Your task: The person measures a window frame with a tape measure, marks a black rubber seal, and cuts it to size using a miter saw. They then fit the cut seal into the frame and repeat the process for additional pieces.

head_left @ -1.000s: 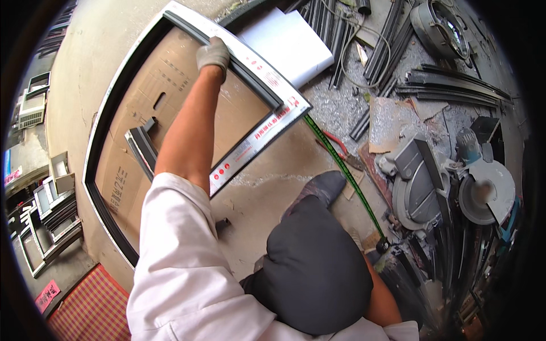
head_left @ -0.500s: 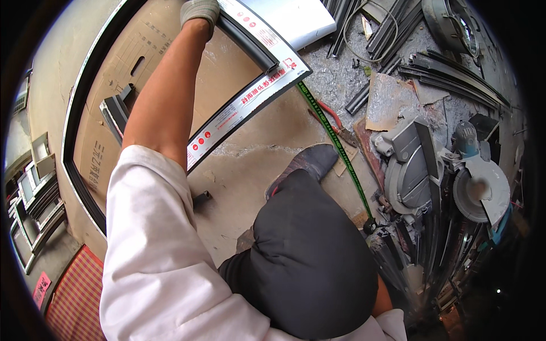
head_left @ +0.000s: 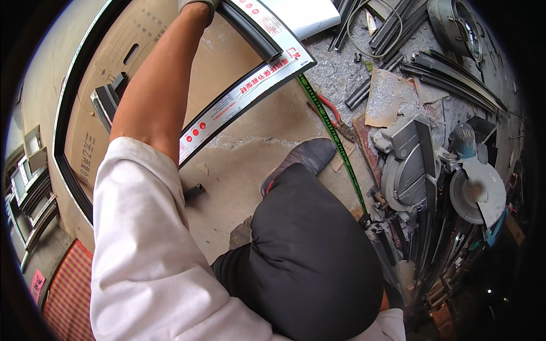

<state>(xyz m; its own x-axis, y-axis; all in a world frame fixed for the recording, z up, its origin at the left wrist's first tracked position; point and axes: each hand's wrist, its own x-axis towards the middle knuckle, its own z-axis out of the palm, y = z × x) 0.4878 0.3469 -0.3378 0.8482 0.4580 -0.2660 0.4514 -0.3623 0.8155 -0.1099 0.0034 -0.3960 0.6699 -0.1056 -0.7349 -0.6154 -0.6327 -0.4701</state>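
My left hand (head_left: 200, 3), in a pale knit work glove, is at the top edge beside a black profile bar (head_left: 250, 34). Its fingers are cut off by the picture's edge, so I cannot make out its grip. The bar lies across the inner side of a large frame (head_left: 259, 82) with white protective film and red print. A green tape measure (head_left: 335, 136) runs from under the frame's near corner down to its dark case by my knee. My right hand is out of view; only a bit of that arm shows beside my thigh.
Brown cardboard (head_left: 153, 28) lies within the frame, with a short profile piece (head_left: 105, 102) on it. Red-handled pliers (head_left: 333, 111) lie beside the tape. Rightward are a circular-blade saw (head_left: 475, 190), scattered dark profiles (head_left: 455, 79) and a cardboard scrap (head_left: 389, 96). A short dark offcut (head_left: 194, 192) is near my foot.
My left hand has slid further up, mostly past the top edge. The view has shifted slightly; the frame's left side and the cardboard appear further left. The tape still lies stretched out.
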